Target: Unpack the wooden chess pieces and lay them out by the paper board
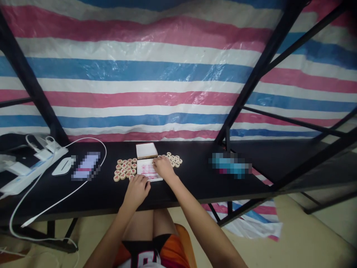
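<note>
A small white sheet with a red-lined grid [147, 170] lies on the black desk, just in front of a shallow white box part [147, 150]. My left hand [136, 189] rests at the sheet's lower left corner, fingers stretched out and nothing visible in them. Over the sheet's right edge lies my right hand [164, 166], fingers apart and slightly bent, touching the sheet. Round Chinese chess pieces with red characters [125, 169] stand in rows left of the sheet; my left hand partly covers the nearest ones. Beyond my right hand sit dark-marked Chinese chess pieces [175, 160], loosely grouped.
On the left of the desk [195, 186] are a power strip [30, 169], a white device [62, 166], a blurred-out phone-like object [87, 166] and a white cable [63, 199]. A blurred blue object [230, 165] lies right. Black metal posts [245, 89] frame a striped sheet [145, 74].
</note>
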Action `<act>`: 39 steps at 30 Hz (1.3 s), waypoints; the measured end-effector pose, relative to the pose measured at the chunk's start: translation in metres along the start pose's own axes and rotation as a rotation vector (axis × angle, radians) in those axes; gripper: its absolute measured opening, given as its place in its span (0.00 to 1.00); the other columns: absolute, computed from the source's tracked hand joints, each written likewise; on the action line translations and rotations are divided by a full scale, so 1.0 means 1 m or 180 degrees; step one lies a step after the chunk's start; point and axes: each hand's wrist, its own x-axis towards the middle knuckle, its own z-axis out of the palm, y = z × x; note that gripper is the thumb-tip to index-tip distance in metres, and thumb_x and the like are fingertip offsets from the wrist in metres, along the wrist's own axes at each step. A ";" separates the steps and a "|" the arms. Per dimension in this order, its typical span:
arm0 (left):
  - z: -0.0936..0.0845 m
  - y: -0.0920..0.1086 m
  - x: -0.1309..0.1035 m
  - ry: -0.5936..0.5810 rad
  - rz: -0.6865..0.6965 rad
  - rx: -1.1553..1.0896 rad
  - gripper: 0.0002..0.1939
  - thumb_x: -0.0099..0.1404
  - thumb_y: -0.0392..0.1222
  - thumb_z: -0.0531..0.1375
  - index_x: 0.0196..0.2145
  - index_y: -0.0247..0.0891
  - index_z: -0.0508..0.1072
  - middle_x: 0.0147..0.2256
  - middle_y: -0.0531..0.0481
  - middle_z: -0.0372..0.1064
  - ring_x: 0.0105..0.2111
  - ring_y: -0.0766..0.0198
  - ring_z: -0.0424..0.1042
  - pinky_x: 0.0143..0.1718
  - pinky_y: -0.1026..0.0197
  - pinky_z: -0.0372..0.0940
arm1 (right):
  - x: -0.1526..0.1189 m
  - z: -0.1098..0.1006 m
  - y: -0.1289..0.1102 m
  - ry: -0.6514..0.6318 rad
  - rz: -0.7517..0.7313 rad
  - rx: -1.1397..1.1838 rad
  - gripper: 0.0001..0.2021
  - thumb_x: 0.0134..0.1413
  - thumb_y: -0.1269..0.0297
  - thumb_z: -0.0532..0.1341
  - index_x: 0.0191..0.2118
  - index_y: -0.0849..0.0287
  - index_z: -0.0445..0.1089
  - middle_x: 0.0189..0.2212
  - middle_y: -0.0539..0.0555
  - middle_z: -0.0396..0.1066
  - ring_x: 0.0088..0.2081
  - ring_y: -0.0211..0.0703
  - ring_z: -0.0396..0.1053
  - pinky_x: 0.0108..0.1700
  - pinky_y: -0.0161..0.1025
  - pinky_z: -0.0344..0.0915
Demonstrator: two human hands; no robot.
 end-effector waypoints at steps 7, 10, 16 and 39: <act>0.000 0.000 0.000 0.0008 0.0048 0.0047 0.10 0.65 0.37 0.51 0.34 0.37 0.73 0.35 0.46 0.70 0.38 0.56 0.66 0.41 0.54 0.59 | 0.000 0.006 0.006 0.0343 0.0071 0.0011 0.10 0.57 0.68 0.54 0.38 0.60 0.73 0.42 0.59 0.70 0.45 0.49 0.62 0.45 0.42 0.57; 0.001 0.000 0.001 0.0059 0.0035 0.0073 0.09 0.65 0.37 0.52 0.34 0.37 0.73 0.35 0.46 0.70 0.37 0.56 0.66 0.41 0.53 0.59 | -0.015 -0.001 0.020 0.0804 0.0250 0.0275 0.12 0.59 0.66 0.52 0.40 0.59 0.72 0.44 0.57 0.69 0.45 0.47 0.62 0.48 0.41 0.56; 0.003 0.000 0.001 0.0079 0.0058 -0.0002 0.09 0.65 0.37 0.52 0.34 0.37 0.73 0.34 0.46 0.70 0.38 0.56 0.66 0.41 0.54 0.59 | -0.064 0.006 0.055 0.0942 0.1356 0.0227 0.14 0.56 0.70 0.53 0.46 0.59 0.69 0.46 0.59 0.67 0.44 0.48 0.62 0.43 0.40 0.57; 0.002 -0.001 0.002 -0.0029 0.0025 -0.0022 0.10 0.65 0.37 0.51 0.36 0.37 0.73 0.36 0.46 0.71 0.38 0.56 0.67 0.42 0.53 0.61 | -0.054 0.004 0.011 0.1332 0.0731 0.1155 0.05 0.50 0.73 0.54 0.32 0.59 0.65 0.32 0.54 0.66 0.37 0.43 0.63 0.42 0.38 0.60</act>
